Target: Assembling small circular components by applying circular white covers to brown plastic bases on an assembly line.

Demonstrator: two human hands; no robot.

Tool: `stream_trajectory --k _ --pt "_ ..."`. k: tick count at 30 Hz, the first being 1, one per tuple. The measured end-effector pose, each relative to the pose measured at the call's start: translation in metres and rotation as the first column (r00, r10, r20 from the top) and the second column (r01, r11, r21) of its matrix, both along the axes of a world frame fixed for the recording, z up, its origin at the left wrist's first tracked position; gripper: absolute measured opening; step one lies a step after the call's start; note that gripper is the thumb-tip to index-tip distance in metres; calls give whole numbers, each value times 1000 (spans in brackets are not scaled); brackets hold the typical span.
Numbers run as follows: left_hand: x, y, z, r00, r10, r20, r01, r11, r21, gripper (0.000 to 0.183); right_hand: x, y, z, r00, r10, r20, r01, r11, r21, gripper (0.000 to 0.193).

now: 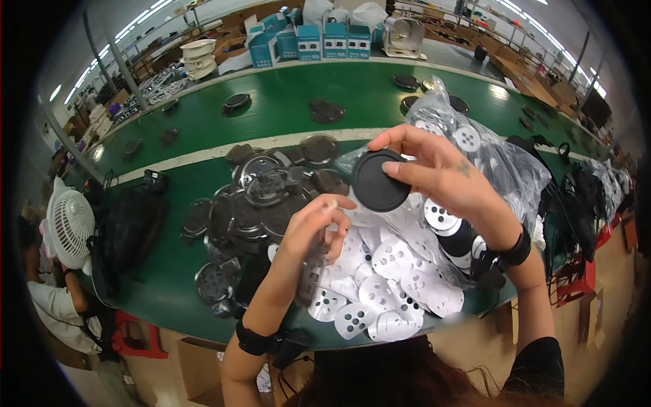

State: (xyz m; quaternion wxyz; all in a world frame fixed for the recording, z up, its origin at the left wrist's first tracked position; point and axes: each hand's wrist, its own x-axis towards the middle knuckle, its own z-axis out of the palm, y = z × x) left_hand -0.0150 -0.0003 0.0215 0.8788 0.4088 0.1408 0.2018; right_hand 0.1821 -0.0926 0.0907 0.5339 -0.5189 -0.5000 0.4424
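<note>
In my right hand [441, 166] is a flat black round disc [380, 182] with a raised rim, gripped between thumb and fingers above the worktable. My left hand [315, 227] is just left of the disc, its fingers curled. Whether something small is in those fingers cannot be made out. A blurred dark part [310, 278] shows beneath that hand; whether the hand holds it is unclear. Below my hands lies a heap of white round pieces with holes [380, 292]. Left of them is a pile of dark round parts with shiny clear covers [261, 186].
A clear plastic bag [495, 152] of white pieces lies at the right. Behind runs a green conveyor belt [278, 95] carrying scattered black round parts. Blue boxes [308, 42] stand beyond it. A white fan [71, 217] is at the left, near another person's arm [76, 292].
</note>
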Motion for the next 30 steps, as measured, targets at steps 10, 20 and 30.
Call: stream_trajectory --k 10,20,30 --pt "7 -26 5 981 -165 -107 189 939 287 37 -20 -47 -22 795 -331 508 23 853 521 15" --pt "2 -30 2 988 -137 -67 152 930 336 37 -16 -57 -39 550 -463 695 -131 774 619 18" --pt "6 -41 2 977 200 -72 -48 536 843 30 -18 -54 -45 744 -248 621 -107 872 478 21"
